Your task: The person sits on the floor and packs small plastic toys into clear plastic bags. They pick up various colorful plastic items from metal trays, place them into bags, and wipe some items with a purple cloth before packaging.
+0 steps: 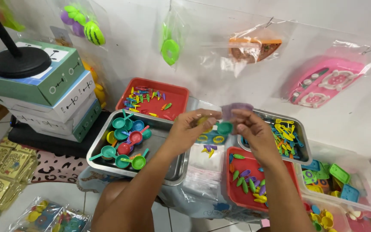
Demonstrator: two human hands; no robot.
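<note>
At the far left a stack of green and white cardboard boxes (50, 92) stands against the wall, with a round black stand base (19, 62) on top. Just right of it sits a rectangular steel tray (168, 165) holding small plastic toy pans in teal, green, red and blue (125, 141). Behind that tray lies a red plastic tray (174, 96) scattered with tiny coloured pieces.

The left hand (190, 129) hovers above the gap between the trays, its grip pinched on a small yellow plastic piece (202, 121) at the fingertips. Just beside it, the right hand (252, 129) holds a clear plastic bag with a purple piece inside (236, 108), pinched between thumb and fingers; a small teal toy pan (225, 127) sits at that bag, though I cannot tell whether it is inside. The two hands nearly touch.

Below the right forearm a second red plastic tray (237, 195) carries green, purple and yellow bits. Farther right, another steel tray (304, 144) holds yellow and blue pieces, and a clear plastic tub (366, 202) holds flat green and blue toys.
</note>
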